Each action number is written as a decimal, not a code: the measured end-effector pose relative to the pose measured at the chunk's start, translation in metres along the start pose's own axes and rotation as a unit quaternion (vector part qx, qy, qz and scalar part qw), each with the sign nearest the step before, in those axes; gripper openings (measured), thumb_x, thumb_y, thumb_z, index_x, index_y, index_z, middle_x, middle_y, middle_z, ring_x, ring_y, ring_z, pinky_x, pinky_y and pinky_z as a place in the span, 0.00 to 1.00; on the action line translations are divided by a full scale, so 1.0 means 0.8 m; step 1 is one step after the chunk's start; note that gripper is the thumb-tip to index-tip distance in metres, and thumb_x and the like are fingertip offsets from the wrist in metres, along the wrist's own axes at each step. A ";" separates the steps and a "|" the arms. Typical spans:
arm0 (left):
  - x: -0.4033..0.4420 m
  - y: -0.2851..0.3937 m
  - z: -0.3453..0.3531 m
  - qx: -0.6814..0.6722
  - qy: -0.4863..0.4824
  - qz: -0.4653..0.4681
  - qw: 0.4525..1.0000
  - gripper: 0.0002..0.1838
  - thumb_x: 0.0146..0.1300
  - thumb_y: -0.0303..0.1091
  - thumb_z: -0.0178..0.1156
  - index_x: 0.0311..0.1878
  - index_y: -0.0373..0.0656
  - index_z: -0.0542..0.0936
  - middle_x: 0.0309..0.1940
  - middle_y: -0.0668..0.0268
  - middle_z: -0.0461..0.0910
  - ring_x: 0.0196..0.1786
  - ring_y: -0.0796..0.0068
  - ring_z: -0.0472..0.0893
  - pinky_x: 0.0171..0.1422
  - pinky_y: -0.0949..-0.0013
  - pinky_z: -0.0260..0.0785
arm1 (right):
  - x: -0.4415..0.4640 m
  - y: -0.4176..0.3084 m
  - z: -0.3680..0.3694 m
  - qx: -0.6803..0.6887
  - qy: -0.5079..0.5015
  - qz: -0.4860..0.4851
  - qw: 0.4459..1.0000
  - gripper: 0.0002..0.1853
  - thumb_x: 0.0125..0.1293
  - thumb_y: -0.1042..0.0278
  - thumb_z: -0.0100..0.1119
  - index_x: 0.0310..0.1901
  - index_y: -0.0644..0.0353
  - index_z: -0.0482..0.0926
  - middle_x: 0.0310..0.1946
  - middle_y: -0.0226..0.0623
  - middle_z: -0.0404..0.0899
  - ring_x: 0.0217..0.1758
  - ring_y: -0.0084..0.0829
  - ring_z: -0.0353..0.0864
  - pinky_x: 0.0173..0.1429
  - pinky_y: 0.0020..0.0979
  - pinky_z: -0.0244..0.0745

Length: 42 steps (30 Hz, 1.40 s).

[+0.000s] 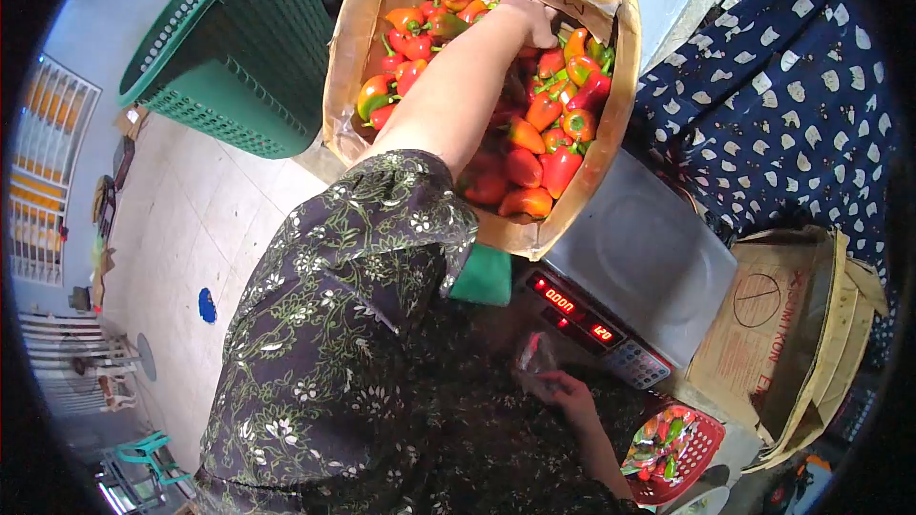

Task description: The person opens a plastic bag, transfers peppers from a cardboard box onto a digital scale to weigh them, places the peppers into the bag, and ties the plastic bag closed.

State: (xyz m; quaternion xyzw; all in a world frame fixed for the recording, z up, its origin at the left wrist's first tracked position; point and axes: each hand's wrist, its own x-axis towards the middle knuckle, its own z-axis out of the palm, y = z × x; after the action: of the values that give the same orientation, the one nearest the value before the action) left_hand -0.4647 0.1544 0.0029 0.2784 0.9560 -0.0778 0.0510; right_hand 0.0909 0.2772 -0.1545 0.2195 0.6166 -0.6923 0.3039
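Red and orange peppers, some part green, overlapping too much for an exact count, inside 1 open cardboard box. Left hand reaches in at the box's far side, among the peppers; fingers partly hidden, can't tell if its grip holds any. Right hand has its grip closed on 1 clear plastic bag, near the scale's front. 1 digital scale just beside the box, red display lit, reading 0.000 and 120. 1 red basket lower right, containing more peppers, uncounted. 1 second cardboard box right of scale. 1 patterned navy cloth behind it. 1 large green plastic basket upper left, on tiled floor.
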 end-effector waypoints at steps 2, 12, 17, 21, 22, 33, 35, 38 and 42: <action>0.004 0.000 0.014 -0.003 0.030 0.003 1.000 0.32 0.54 0.50 0.54 0.64 0.55 0.66 0.62 0.59 0.68 0.65 0.57 0.65 0.67 0.53 0.54 | 0.000 0.000 0.001 0.030 -0.004 -0.016 0.999 0.21 0.46 0.80 0.48 0.45 0.61 0.78 0.42 0.27 0.77 0.46 0.23 0.74 0.53 0.24 0.65; -0.005 0.010 0.006 0.075 -0.011 0.003 0.997 0.30 0.56 0.39 0.51 0.65 0.58 0.64 0.65 0.58 0.62 0.66 0.54 0.63 0.67 0.51 0.55 | 0.007 0.002 -0.001 0.024 -0.008 0.004 1.000 0.21 0.46 0.77 0.51 0.46 0.61 0.79 0.44 0.32 0.78 0.50 0.25 0.73 0.57 0.26 0.64; 0.011 0.015 0.018 0.057 -0.011 -0.004 0.998 0.29 0.59 0.39 0.50 0.66 0.57 0.63 0.67 0.59 0.59 0.67 0.53 0.61 0.65 0.45 0.55 | 0.003 0.005 -0.006 -0.002 -0.003 -0.028 1.000 0.21 0.46 0.77 0.51 0.46 0.61 0.79 0.43 0.31 0.78 0.49 0.25 0.74 0.56 0.26 0.65; -0.002 0.030 0.022 0.131 0.104 -0.037 0.985 0.19 0.64 0.39 0.43 0.56 0.48 0.71 0.56 0.56 0.72 0.58 0.55 0.72 0.60 0.53 0.65 | 0.005 0.014 -0.007 -0.015 -0.005 -0.056 0.998 0.21 0.46 0.77 0.50 0.46 0.61 0.78 0.43 0.30 0.78 0.47 0.23 0.73 0.55 0.25 0.65; 0.002 0.023 0.025 0.111 0.117 -0.013 0.987 0.18 0.64 0.39 0.44 0.54 0.47 0.72 0.54 0.57 0.74 0.57 0.56 0.73 0.59 0.55 0.66 | 0.005 0.013 -0.007 -0.005 -0.008 -0.038 0.999 0.22 0.46 0.77 0.50 0.47 0.61 0.78 0.43 0.30 0.78 0.47 0.23 0.73 0.54 0.25 0.65; -0.025 0.023 0.032 -0.212 0.335 0.186 0.899 0.16 0.64 0.42 0.49 0.44 0.40 0.76 0.40 0.51 0.77 0.47 0.51 0.75 0.53 0.55 0.68 | 0.002 0.001 -0.005 0.004 -0.027 -0.075 0.997 0.20 0.50 0.76 0.48 0.47 0.61 0.78 0.42 0.29 0.78 0.47 0.21 0.73 0.53 0.25 0.66; -0.027 0.054 0.039 -0.235 0.328 0.188 0.896 0.18 0.61 0.45 0.52 0.44 0.40 0.75 0.44 0.49 0.75 0.48 0.49 0.75 0.53 0.55 0.68 | 0.009 0.009 -0.005 0.045 -0.030 -0.038 0.998 0.21 0.48 0.77 0.48 0.47 0.62 0.78 0.42 0.31 0.78 0.47 0.22 0.74 0.54 0.25 0.67; -0.010 0.055 0.044 -0.191 0.262 0.178 0.929 0.26 0.54 0.52 0.55 0.49 0.41 0.75 0.45 0.49 0.76 0.48 0.48 0.76 0.53 0.52 0.69 | 0.005 0.003 -0.004 0.040 -0.027 -0.032 0.998 0.20 0.49 0.77 0.49 0.47 0.63 0.77 0.43 0.31 0.78 0.47 0.22 0.74 0.54 0.26 0.68; -0.001 0.061 0.013 -0.111 0.110 0.123 0.980 0.25 0.52 0.55 0.54 0.43 0.44 0.81 0.41 0.53 0.81 0.47 0.55 0.79 0.53 0.54 0.70 | 0.013 0.028 -0.008 -0.039 -0.009 -0.070 0.997 0.19 0.53 0.76 0.49 0.49 0.58 0.78 0.44 0.31 0.78 0.49 0.24 0.74 0.56 0.27 0.66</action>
State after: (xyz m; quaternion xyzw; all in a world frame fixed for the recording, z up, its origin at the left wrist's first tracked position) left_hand -0.4372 0.1927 -0.0132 0.3931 0.9169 0.0668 -0.0151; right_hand 0.0984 0.2806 -0.1787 0.1575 0.6543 -0.6890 0.2690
